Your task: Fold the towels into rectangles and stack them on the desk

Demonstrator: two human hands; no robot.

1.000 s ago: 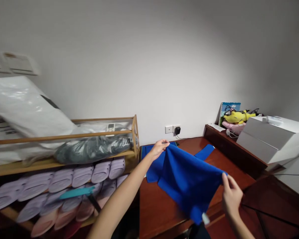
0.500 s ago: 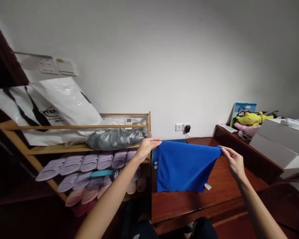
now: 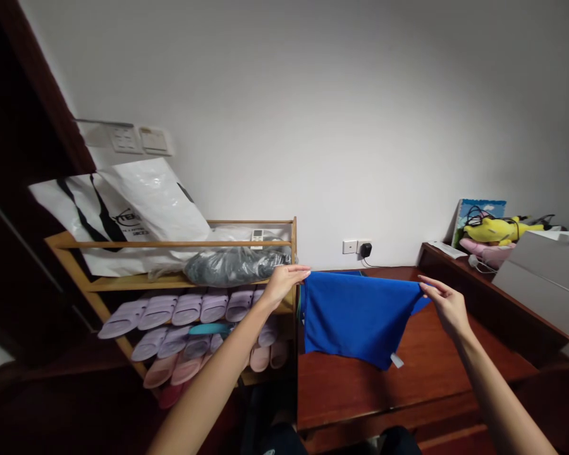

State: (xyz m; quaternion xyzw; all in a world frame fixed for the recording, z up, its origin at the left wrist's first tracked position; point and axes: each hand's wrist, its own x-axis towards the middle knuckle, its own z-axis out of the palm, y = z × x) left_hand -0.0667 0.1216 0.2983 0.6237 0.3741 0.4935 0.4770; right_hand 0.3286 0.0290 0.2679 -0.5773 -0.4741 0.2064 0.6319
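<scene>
A blue cloth (image 3: 358, 313) hangs stretched between my two hands, over a reddish-brown wooden table (image 3: 346, 392). My left hand (image 3: 284, 282) pinches its upper left corner. At the upper right corner, my right hand (image 3: 443, 303) grips the fabric between thumb and fingers. A small white tag (image 3: 397, 360) sticks out at the cloth's lower right. Its top edge runs nearly straight, while the lower edge slants down toward the right. Whether the cloth's bottom touches the table I cannot tell.
Left of the table stands a wooden shoe rack (image 3: 171, 244) with several lilac slippers (image 3: 187, 308) and white bags (image 3: 156, 199) on top. A raised ledge on the right bears a yellow plush toy (image 3: 493, 230) and a white box (image 3: 540, 272). A black plug (image 3: 365, 250) sits in the wall socket.
The view has swung slightly left, so the surroundings sit farther right. The cloth's lower edge has swung and now slants. Both hands keep their hold on its upper corners.
</scene>
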